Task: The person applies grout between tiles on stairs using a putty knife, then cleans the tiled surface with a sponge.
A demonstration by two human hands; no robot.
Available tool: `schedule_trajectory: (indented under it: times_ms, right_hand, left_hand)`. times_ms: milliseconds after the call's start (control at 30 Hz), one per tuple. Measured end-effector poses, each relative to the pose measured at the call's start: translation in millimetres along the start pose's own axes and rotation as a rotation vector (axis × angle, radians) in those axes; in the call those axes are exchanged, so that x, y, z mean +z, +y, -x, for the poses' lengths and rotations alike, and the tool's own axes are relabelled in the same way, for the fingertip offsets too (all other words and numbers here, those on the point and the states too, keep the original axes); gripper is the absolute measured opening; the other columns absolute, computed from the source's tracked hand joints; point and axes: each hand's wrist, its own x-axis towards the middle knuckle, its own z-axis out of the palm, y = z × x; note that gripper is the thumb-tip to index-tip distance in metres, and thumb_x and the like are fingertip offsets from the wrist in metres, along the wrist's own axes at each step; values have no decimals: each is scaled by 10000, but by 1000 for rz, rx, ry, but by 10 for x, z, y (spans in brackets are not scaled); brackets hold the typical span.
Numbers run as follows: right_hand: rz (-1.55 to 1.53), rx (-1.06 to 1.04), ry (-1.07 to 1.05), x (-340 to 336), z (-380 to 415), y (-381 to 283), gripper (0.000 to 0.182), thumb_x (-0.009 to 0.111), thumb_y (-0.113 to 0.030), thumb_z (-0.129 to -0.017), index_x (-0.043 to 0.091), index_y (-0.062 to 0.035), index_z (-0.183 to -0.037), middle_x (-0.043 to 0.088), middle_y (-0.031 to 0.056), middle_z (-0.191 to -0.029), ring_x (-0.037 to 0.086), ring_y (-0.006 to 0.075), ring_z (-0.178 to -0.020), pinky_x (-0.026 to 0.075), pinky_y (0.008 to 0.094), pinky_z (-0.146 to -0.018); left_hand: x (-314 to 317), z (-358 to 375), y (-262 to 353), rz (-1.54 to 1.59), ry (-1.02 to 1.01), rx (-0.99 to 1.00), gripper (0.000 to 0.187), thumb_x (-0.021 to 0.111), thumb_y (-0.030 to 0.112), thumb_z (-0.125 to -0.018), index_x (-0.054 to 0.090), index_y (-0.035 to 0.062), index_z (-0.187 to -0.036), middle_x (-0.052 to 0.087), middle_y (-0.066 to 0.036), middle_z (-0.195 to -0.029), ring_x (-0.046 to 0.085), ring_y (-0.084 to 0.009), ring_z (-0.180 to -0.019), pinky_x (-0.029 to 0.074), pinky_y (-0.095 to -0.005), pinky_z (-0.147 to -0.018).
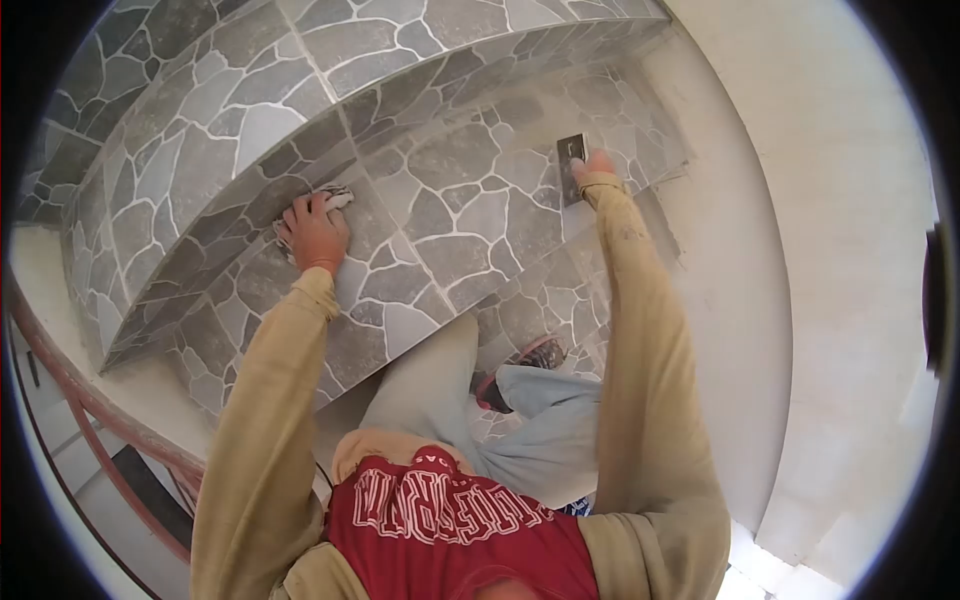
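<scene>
The fingers of the left hand (320, 238) are bent and a little apart, curled over a bunched cloth (341, 197) and holding it down. The cloth comes out past the fingertips and also on the left side of the hand; its middle part is hidden under the palm. The fingers of the right hand (597, 166) are closed on a trowel (571, 150), at its right side; the grip under the hand I cannot see well. The dark plate of the trowel lies mainly to the left of these fingers.

Both things are on a tiled step (430, 215), grey with pale joints, and the hands are well apart. Near the trowel the tiles look dusty. Directly beyond the cloth, a curved riser (220, 245) stands in the way, and above it is the upper step (270, 125), with the same tiles. To the right of the right sleeve (650, 350), a cream wall (840, 250) limits the side.

On the near side, under the edge of the step, there are pale trousers (425, 385) and a dark shoe (540, 352). Farther to the left, a reddish railing (110, 415) runs past the left sleeve (265, 420).
</scene>
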Motion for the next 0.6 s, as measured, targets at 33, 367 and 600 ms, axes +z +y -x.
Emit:
schedule_trajectory:
  times_ms: [33,367,600]
  right_hand:
    - [-78,-47,-138,-199,36,-267,537,709,-452,-779,706,21,-1034,694,301,-982,683,424,-971,525,522,-859]
    - [-123,-115,-97,572,470,-1055,319,660,-229,-799,698,3,-1015,712,257,-923,686,440,-924,540,483,-819]
    - [-955,358,-1,102,310,-1559,359,691,-224,-779,690,47,-1015,729,232,-919,714,393,-851,547,461,-801]
  left_hand:
    - [5,20,-15,-28,-16,-9,289,614,262,-838,658,188,-1113,575,-71,-1164,517,-325,-1138,364,-539,-989]
    - [8,32,-119,28,23,125,324,645,259,-802,643,185,-1118,568,-61,-1162,516,-327,-1111,366,-532,-968]
    - [-4,-10,-69,-3,-69,97,322,621,263,-831,627,172,-1140,556,-97,-1168,514,-347,-1107,359,-536,-957]
